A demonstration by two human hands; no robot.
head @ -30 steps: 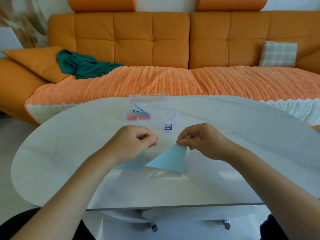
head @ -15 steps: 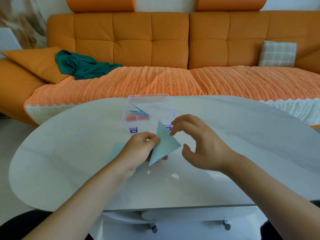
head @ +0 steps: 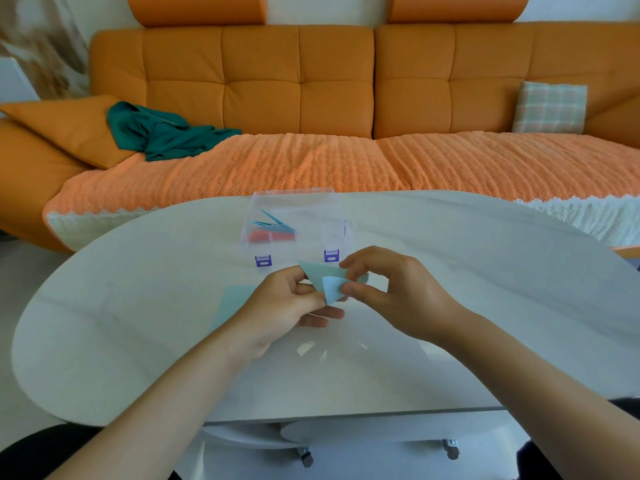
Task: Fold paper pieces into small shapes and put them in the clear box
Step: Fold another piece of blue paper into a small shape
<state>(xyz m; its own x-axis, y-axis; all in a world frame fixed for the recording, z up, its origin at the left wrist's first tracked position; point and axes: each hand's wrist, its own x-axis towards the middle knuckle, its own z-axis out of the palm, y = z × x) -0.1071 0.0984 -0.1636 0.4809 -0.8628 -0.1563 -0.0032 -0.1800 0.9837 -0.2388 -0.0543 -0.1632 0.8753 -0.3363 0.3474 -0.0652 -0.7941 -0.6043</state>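
Left hand (head: pixel 289 306) pinches the near edge of the light-blue paper triangle (head: pixel 320 271), held clear of the desk (head: pixel 485 306), probably so both faces can be reached. Right hand (head: pixel 394 292) grips the opposite side between thumb and forefinger and curls a corner over toward the left hand, which looks like a fresh crease being set. Just beyond both hands sits the clear box (head: pixel 337 216) with blue and red folded pieces (head: pixel 270 233) inside, close enough for an easy drop. A pale-blue sheet (head: pixel 233 299) lies flat beside and partly under the left hand, likely waiting its turn.
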